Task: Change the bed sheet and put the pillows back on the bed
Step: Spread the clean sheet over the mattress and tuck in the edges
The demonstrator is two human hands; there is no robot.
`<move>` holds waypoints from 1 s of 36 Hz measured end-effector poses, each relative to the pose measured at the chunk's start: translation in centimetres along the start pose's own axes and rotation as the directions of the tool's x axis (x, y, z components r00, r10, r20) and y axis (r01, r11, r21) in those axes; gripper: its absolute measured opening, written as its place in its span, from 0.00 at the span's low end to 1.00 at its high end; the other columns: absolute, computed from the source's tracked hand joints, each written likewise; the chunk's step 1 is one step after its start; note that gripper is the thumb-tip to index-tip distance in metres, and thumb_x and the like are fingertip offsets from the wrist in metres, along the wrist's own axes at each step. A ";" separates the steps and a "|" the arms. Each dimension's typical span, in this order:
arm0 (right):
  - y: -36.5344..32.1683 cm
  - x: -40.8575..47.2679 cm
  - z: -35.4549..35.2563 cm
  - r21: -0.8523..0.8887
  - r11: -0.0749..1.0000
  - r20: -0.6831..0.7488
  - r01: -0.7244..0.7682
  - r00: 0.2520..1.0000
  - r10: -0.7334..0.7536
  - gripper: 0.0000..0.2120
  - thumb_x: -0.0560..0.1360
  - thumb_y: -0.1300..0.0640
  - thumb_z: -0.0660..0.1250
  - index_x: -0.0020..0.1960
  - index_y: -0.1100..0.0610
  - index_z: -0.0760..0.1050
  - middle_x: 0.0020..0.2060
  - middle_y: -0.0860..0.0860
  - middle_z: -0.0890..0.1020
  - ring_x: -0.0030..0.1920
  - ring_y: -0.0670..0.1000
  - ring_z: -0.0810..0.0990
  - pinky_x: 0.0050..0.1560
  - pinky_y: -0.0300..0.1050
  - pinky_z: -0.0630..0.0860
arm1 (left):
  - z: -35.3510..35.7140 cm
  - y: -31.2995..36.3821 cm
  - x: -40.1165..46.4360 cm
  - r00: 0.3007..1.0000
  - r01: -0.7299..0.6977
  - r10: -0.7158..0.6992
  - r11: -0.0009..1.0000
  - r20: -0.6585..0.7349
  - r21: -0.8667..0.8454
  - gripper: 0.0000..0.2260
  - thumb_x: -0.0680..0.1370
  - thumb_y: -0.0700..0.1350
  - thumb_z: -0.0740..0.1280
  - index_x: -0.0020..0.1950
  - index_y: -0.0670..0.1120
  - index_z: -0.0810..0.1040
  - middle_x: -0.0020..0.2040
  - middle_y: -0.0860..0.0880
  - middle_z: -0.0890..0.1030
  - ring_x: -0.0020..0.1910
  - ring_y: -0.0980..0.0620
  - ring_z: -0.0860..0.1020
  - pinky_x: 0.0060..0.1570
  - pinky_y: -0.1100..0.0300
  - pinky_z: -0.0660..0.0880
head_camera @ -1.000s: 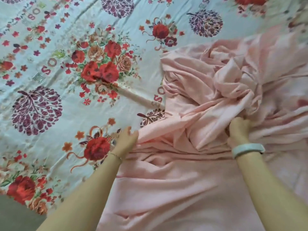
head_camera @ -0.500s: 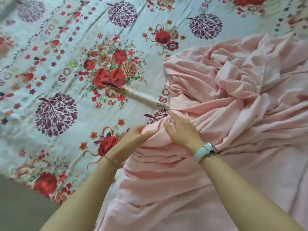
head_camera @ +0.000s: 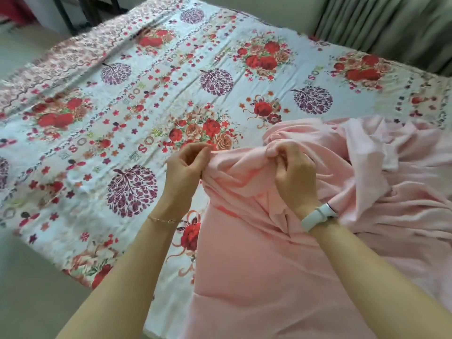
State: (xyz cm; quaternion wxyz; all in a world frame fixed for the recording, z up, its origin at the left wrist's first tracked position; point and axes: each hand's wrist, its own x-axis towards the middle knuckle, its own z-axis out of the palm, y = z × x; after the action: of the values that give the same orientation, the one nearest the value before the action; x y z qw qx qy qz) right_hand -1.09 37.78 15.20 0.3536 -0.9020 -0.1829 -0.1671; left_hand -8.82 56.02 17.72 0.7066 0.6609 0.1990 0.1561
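both hands are working the pink sheet (head_camera: 269, 277) in the middle of the frame. the left hand (head_camera: 184, 167) is pinching a fold of it up near its fingertips, fingers curled in around the edge. the right hand (head_camera: 292, 176) is gripping a bunched wad of the same fabric just to the right, knuckles up, fingers tucked into the cloth. the two hands are sitting close together with a short stretch of pink pulled between them.

the pink sheet is lying crumpled across the lower right of the frame, piling up in twisty folds toward the right edge and running down to the bottom edge between the arms. it's resting on top of the floral sheet (head_camera: 146, 99), which is spread flat over the bed and filling most of the left and top of the frame: pale blue with red rose bunches, purple leafy rounds and "rose" lettering. its left border is hanging off the bed edge at the lower left.

a white band (head_camera: 318, 216) is sitting on the right wrist and a thin gold bracelet (head_camera: 164, 220) on the left wrist. grey-green curtains (head_camera: 391, 28) are hanging in the upper right behind the bed. a dark frame (head_camera: 71, 13) of some furniture is showing at the upper left, too blurry to say what it is. no pillows in view.
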 end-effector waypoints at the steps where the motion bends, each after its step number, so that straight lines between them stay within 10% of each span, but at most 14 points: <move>1: -0.6 0.1 -0.4 0.027 1.000 -0.051 0.014 0.999 -0.012 0.08 0.74 0.62 0.58 0.47 0.63 0.75 0.42 0.59 0.81 0.42 0.61 0.79 0.45 0.54 0.74 | -0.5 0.4 0.1 0.999 -0.031 0.030 0.999 -0.023 -0.012 0.08 0.78 0.37 0.65 0.44 0.49 0.79 0.34 0.54 0.77 0.32 0.59 0.73 0.32 0.68 0.69; 5: 0.1 -3.1 -0.6 -0.053 0.999 0.039 -0.003 0.999 0.005 0.10 0.74 0.62 0.56 0.47 0.65 0.75 0.42 0.61 0.81 0.40 0.62 0.79 0.43 0.52 0.74 | -4.4 -2.6 -0.8 0.992 0.021 -0.001 0.988 -0.129 0.151 0.06 0.78 0.37 0.64 0.48 0.48 0.77 0.35 0.50 0.73 0.34 0.53 0.70 0.32 0.66 0.69; 9: 3.7 -8.5 -0.6 -0.256 0.920 0.273 -0.298 0.890 0.364 0.11 0.77 0.63 0.58 0.57 0.62 0.74 0.49 0.63 0.80 0.50 0.65 0.77 0.50 0.54 0.70 | -9.8 -8.2 -3.4 0.954 0.254 -0.204 0.940 -0.220 0.230 0.11 0.78 0.37 0.65 0.60 0.40 0.75 0.39 0.48 0.74 0.37 0.52 0.72 0.37 0.65 0.70; 14: 3.9 -15.3 0.7 -0.182 0.879 0.329 -0.440 0.815 0.476 0.22 0.75 0.51 0.53 0.62 0.64 0.70 0.55 0.63 0.77 0.57 0.64 0.74 0.58 0.55 0.70 | -13.7 -14.2 -6.5 0.849 0.526 -0.484 0.806 -0.212 0.271 0.15 0.80 0.42 0.62 0.67 0.45 0.71 0.58 0.45 0.76 0.55 0.49 0.74 0.51 0.55 0.71; 22: 3.2 -26.3 4.7 -0.291 0.736 0.605 -0.611 0.478 0.636 0.18 0.77 0.62 0.60 0.66 0.65 0.69 0.62 0.63 0.74 0.63 0.61 0.72 0.61 0.47 0.65 | -10.7 -22.2 -15.0 0.672 0.709 -0.733 0.595 -0.106 0.378 0.10 0.81 0.38 0.55 0.48 0.45 0.75 0.49 0.42 0.78 0.47 0.48 0.75 0.42 0.58 0.69; 28: 2.9 -28.4 5.8 -0.249 0.706 0.645 -0.663 0.430 0.631 0.20 0.78 0.62 0.60 0.69 0.63 0.66 0.61 0.63 0.74 0.63 0.61 0.70 0.65 0.47 0.63 | -8.0 -23.1 -18.4 0.479 0.850 -0.873 0.487 0.093 0.199 0.05 0.77 0.39 0.65 0.49 0.40 0.79 0.42 0.40 0.81 0.38 0.49 0.80 0.38 0.57 0.79; 33: 3.3 -27.5 4.8 -0.122 0.557 0.669 -0.822 0.346 0.657 0.21 0.81 0.56 0.55 0.73 0.58 0.61 0.71 0.52 0.67 0.71 0.51 0.64 0.63 0.36 0.59 | -6.3 -21.5 -17.6 0.267 0.863 -0.908 0.375 0.324 0.339 0.04 0.77 0.39 0.62 0.44 0.40 0.75 0.31 0.47 0.72 0.28 0.54 0.68 0.30 0.62 0.67; 36: 3.5 -27.9 4.6 -0.128 0.565 0.678 -0.815 0.344 0.650 0.21 0.81 0.56 0.55 0.73 0.57 0.61 0.72 0.50 0.65 0.71 0.49 0.63 0.63 0.33 0.56 | -5.6 -20.7 -17.2 0.275 0.806 -0.906 0.399 0.321 0.436 0.08 0.78 0.41 0.61 0.40 0.43 0.73 0.28 0.51 0.73 0.26 0.56 0.69 0.29 0.63 0.68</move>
State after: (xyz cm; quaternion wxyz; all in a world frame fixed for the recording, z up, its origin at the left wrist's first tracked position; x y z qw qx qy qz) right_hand -23.21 32.67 -2.04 0.4036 -0.8318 0.1145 0.3635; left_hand -27.37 50.95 -1.91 0.6354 0.5245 0.3412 -0.4525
